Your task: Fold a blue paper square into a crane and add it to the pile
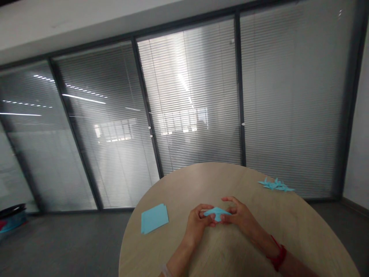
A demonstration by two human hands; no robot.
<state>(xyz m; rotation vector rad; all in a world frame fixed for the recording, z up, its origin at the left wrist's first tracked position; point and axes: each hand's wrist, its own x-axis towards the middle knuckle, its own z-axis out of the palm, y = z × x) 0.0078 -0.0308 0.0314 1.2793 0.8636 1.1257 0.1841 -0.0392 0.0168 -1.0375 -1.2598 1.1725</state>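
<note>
A folded piece of light blue origami paper (216,213) sits low over the round wooden table (175,196), pinched at its left end by my left hand (198,224). My right hand (238,215) grips its right end, with the fingers curved over the top. To the left of my hands lies a small stack of square light blue paper (154,218). Several folded light blue paper cranes (275,185) lie in a loose group near the table's far right edge. A red band (278,256) circles my right wrist.
Beyond the table stands a wall of glass panels (190,104) with dark frames and internal blinds. The table's curved rim gives way to a dark grey floor (69,242). A dark and blue bag (11,219) sits on the floor at the far left.
</note>
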